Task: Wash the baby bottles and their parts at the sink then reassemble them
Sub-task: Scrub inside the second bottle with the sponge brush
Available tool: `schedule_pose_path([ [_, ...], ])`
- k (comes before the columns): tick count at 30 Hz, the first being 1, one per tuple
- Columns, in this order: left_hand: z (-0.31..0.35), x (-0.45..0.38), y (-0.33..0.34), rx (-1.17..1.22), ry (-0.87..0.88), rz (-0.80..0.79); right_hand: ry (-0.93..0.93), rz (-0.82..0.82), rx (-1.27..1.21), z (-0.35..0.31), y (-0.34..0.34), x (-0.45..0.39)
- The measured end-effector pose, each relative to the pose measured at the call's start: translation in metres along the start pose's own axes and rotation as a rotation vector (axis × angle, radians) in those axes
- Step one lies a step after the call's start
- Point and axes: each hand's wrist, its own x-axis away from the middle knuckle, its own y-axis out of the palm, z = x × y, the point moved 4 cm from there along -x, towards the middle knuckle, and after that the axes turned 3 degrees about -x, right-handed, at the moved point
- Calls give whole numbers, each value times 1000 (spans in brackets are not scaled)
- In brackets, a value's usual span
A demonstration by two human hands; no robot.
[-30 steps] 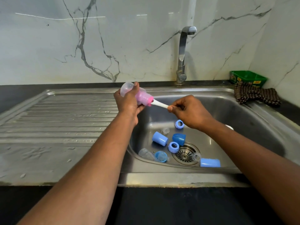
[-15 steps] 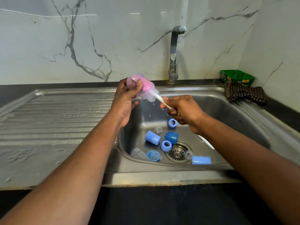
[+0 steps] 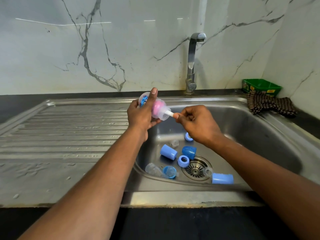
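Note:
My left hand (image 3: 141,115) grips a clear baby bottle (image 3: 160,110) above the sink's left edge, its mouth pointing right. A pink brush head shows through the bottle wall. My right hand (image 3: 195,123) pinches the white brush handle (image 3: 169,113) just outside the bottle mouth. On the floor of the sink basin (image 3: 259,135) lie several blue parts: a cap (image 3: 168,152), a darker cap (image 3: 189,152), a ring (image 3: 183,160), another cap (image 3: 222,178), and a second clear bottle with a blue collar (image 3: 161,171). Clear teats (image 3: 174,143) lie among them.
The tap (image 3: 192,61) stands behind the basin with no water running. A ribbed draining board (image 3: 69,135) stretches to the left. A checked cloth (image 3: 270,105) and a green tub (image 3: 261,86) sit at the back right corner. The drain strainer (image 3: 195,168) is uncovered.
The brush has gone deeper into the bottle, so less white handle shows. My right hand moved closer to the bottle mouth, and the bottle turned in my left hand.

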Motion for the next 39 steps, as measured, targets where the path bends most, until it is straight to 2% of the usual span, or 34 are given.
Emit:
schedule_pose_path([
  [3, 2, 4, 3, 108, 103, -90, 12, -2, -175, -12, -9, 1],
  [6, 2, 3, 3, 111, 154, -146, 84, -50, -328, -14, -7, 6],
  [9, -4, 1, -3, 41, 130, -102, 167, -74, -416, -10, -5, 7],
  [12, -14, -4, -8, -67, 64, -6, 182, -24, -517, -6, -11, 2],
  [14, -16, -8, -11, -33, 30, 69, 116, 30, -442, -3, -14, -1],
  [16, -9, -7, -10, 46, -1, 102, 50, 64, -206, 1, -13, -2],
  [18, -1, -5, -5, 66, -29, 83, 3, 79, 3, 3, -9, -1],
  [20, 3, -2, -2, 49, -67, 45, -50, 75, 92, -2, -6, -1],
  [22, 4, 1, 1, 59, -103, -20, -82, 55, 89, -8, -7, 0],
  [26, 11, 4, 10, 282, -60, -196, -15, -9, -117, -13, -13, -1],
  [28, 15, 0, 8, 298, -10, -193, 10, -13, -124, -16, -14, 0],
  [31, 14, -5, 1, 287, 18, -132, -6, 2, 69, -17, -16, -1],
  [35, 17, -15, -19, 356, 20, 44, -10, 17, 166, -13, -18, 2],
  [36, 16, -15, -19, 328, 19, 41, -1, 21, 168, -11, -16, 3],
  [39, 4, -4, 2, 193, -11, -104, 19, 60, 161, -9, -13, 4],
])
